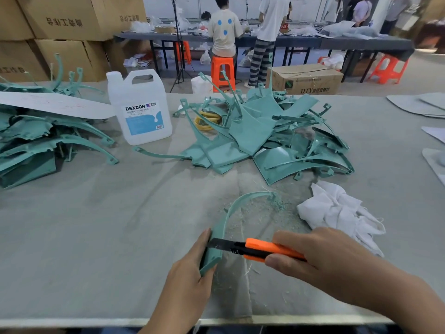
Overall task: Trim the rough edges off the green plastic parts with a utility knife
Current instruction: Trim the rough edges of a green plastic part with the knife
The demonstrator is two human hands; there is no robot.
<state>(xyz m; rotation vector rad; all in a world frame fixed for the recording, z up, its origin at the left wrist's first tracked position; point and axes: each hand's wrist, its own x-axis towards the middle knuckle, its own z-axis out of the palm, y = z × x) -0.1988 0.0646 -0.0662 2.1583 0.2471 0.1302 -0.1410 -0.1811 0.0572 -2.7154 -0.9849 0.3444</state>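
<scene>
Firmly, my left hand (190,271) grips the curved green part (225,218) above the table (96,237) while my right hand (310,256) holds the utility knife (255,249), blade on its edge; I judge shallow strokes away from my thumb best.

By dark tables (301,42) (long) stand orange stools (222,71).

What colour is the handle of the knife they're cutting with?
Bright orange, with a black blade slider; the utility knife shows clearly in the head view, held in the right hand.
</scene>
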